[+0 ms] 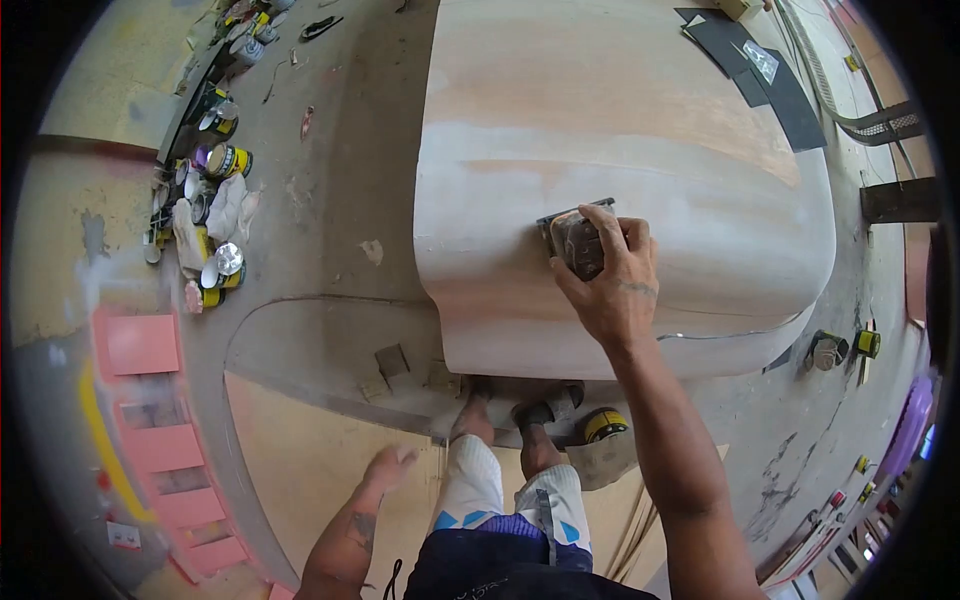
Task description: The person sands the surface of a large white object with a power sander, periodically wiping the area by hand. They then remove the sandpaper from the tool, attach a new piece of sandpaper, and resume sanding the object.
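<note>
My right hand (pixel 620 270) grips a dark, dusty sanding block (pixel 578 245) with its fingers curved over the top. The block's flat black base lies against a large curved panel (pixel 500 200), which is white with pinkish-tan patches. My left hand (pixel 390 467) hangs low beside my left leg, away from the panel. It is blurred, and I cannot make out whether its fingers hold anything. Dark sheets of sandpaper (pixel 790 100) lie on the far right part of the panel, with a small clear plastic piece (pixel 762 62) on them.
Several paint cans (pixel 230 160) and crumpled white rags (pixel 232 205) line the left wall. By my feet stands a yellow-and-black can (pixel 604 425). Another can (pixel 867 344) is at the right. Square sandpaper pieces (pixel 392 360) lie on the floor. Pink panels (pixel 142 345) are at far left.
</note>
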